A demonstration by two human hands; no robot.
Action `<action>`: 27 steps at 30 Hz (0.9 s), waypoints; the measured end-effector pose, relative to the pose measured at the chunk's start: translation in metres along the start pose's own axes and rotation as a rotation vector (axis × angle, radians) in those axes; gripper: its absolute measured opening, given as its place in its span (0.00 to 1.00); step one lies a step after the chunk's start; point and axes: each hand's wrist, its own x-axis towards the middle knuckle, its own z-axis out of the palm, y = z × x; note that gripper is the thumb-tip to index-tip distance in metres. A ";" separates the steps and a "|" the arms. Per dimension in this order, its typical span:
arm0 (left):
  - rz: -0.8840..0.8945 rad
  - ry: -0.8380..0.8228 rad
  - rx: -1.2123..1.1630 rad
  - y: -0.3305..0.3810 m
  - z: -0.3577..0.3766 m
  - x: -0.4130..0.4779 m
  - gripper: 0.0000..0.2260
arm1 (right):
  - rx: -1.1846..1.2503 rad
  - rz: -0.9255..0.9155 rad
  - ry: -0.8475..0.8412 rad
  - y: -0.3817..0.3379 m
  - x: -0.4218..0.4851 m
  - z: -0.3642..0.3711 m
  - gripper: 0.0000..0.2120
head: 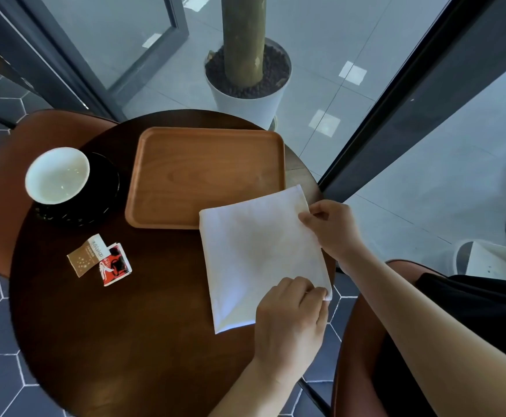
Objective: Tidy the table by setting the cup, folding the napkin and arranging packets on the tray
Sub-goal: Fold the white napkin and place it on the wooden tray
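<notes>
A white napkin (pixel 254 260) lies folded in half on the round dark table (pixel 125 326), its far corner overlapping the wooden tray (pixel 209 176). My right hand (pixel 333 230) pinches the napkin's far right corner. My left hand (pixel 290 323) pinches its near right corner. The tray holds nothing else. A white cup (pixel 57 176) stands on a black saucer (pixel 101 194) at the table's left. Two packets lie in front of the saucer, a brown one (pixel 84 255) and a red one (pixel 114 264), touching each other.
Brown chairs stand to the left (pixel 2 182) and at the lower right (pixel 357 356). A white planter (pixel 245 106) with a trunk stands behind glass beyond the table. Dark window frames run along the right. The floor has dark hexagonal tiles.
</notes>
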 end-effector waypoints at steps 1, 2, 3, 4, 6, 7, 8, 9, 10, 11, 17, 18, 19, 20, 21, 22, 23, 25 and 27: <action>0.002 -0.004 0.004 0.000 0.001 -0.001 0.07 | 0.009 0.007 0.001 0.002 0.001 0.001 0.08; 0.007 -0.008 0.008 -0.001 0.001 -0.001 0.08 | 0.023 0.012 -0.002 0.003 0.001 0.002 0.04; 0.014 -0.013 0.013 -0.001 0.001 -0.001 0.08 | 0.026 0.009 -0.003 0.003 0.001 0.003 0.05; 0.020 -0.022 0.016 -0.002 0.002 -0.002 0.08 | 0.033 0.010 -0.005 0.003 0.001 0.004 0.08; 0.025 -0.059 0.018 -0.002 0.001 -0.002 0.05 | 0.035 0.021 -0.010 0.003 0.003 0.007 0.10; 0.024 -0.087 0.021 -0.003 0.001 -0.003 0.04 | 0.028 0.023 -0.011 0.002 0.005 0.008 0.10; 0.023 -0.119 0.028 -0.003 0.001 -0.004 0.02 | 0.012 0.020 -0.011 0.002 0.006 0.008 0.09; 0.019 -0.147 0.037 -0.004 0.001 -0.005 0.02 | -0.019 0.009 -0.012 0.002 0.008 0.009 0.09; 0.012 -0.170 0.044 -0.005 0.000 -0.006 0.03 | -0.060 -0.006 -0.010 0.001 0.008 0.010 0.08; 0.002 -0.186 0.048 -0.007 -0.001 -0.007 0.04 | -0.103 -0.020 -0.006 0.001 0.008 0.010 0.08; -0.154 -0.152 0.127 -0.039 -0.016 -0.022 0.12 | -0.238 -0.072 0.031 0.002 0.003 0.011 0.09; -0.182 -0.157 0.162 -0.047 -0.020 -0.024 0.14 | -0.262 -0.076 0.044 0.002 0.000 0.011 0.12; -0.200 -0.166 0.198 -0.056 -0.023 -0.026 0.17 | -0.276 -0.082 0.060 0.002 -0.003 0.010 0.14; -0.213 -0.177 0.229 -0.065 -0.026 -0.028 0.20 | -0.282 -0.098 0.082 0.003 -0.008 0.009 0.16; -0.223 -0.191 0.255 -0.074 -0.029 -0.027 0.23 | -0.288 -0.126 0.107 0.005 -0.014 0.009 0.16; -0.235 -0.208 0.278 -0.083 -0.031 -0.026 0.25 | -0.305 -0.166 0.133 0.006 -0.021 0.009 0.15; -0.248 -0.230 0.302 -0.091 -0.032 -0.022 0.27 | -0.334 -0.217 0.154 0.008 -0.030 0.010 0.15; -0.270 -0.295 0.354 -0.107 -0.032 -0.014 0.31 | -0.409 -0.341 0.172 0.014 -0.045 0.014 0.15; -0.268 -0.379 0.411 -0.119 -0.029 -0.008 0.34 | -0.500 -0.456 0.172 0.021 -0.056 0.019 0.15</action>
